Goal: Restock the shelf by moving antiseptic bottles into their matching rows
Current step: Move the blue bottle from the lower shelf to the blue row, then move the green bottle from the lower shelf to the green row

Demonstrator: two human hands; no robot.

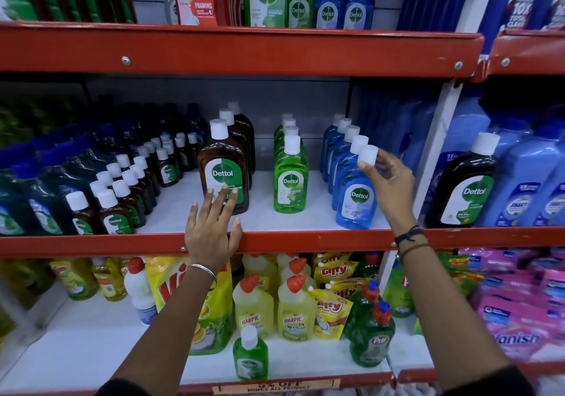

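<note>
Fingertips of right hand [389,178] pinch cap of front blue bottle [354,193] w/ its blue row, prob. squaring it up — left hand [212,236] flat, open, touching brown bottle [223,175] label.

Red-edged shelf [305,241] under Dettol bottles [289,178]

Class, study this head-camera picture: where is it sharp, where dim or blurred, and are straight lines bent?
Head view: sharp and bright on the middle blue bottle and green bottle; dim and soft at the small brown bottles on the left; the red shelf edge bows from wide-angle distortion.
</note>
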